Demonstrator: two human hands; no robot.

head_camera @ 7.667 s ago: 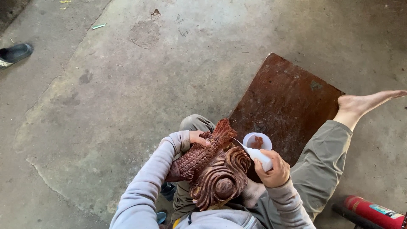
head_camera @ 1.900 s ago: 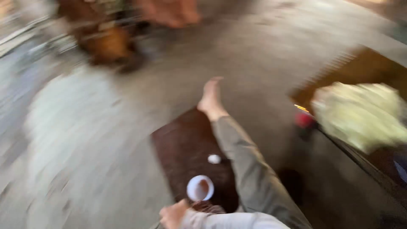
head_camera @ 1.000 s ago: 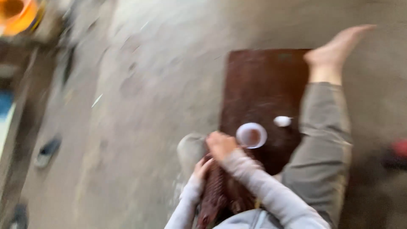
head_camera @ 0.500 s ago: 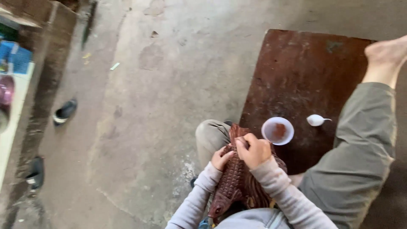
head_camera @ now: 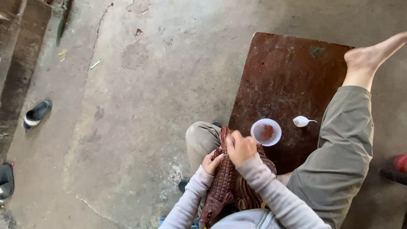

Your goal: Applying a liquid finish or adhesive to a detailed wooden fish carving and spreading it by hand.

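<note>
Workshop yard: cracked concrete floor [head_camera: 127,127], rusty metal sheet [head_camera: 288,85], stray sandal [head_camera: 37,113].

sleeves: pale grey, stained | trousers: olive | feet: bare

Right hand [head_camera: 241,148] moved from bowl [head_camera: 266,132] onto carving [head_camera: 227,178].

No packages, labels, signs or screens show here (bare concrete floor [head_camera: 140,106]).
</note>
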